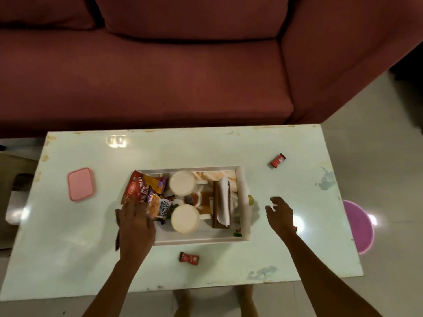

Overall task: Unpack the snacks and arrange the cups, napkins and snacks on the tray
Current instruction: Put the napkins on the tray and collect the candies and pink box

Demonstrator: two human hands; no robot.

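A white tray [244, 202] lies in the middle of the table. Inside it, two white cups [182, 186] stand one behind the other, with a brown holder of white napkins [223, 202] to their right. At the tray's left end lie a red snack bag [135, 187] and a purple peanut packet [160, 205]. My left hand [135, 227] rests palm down on these packets at the tray's left edge. To the right of the tray, my right hand [280, 216] hovers with fingers spread and nothing in it.
A pink lid [80, 184] lies on the table's left side. Two small red wrappers are loose, one [278, 160] at the back right, one [189, 257] in front of the tray. A maroon sofa [160, 65] stands behind the table; a pink stool [359, 225] is at its right.
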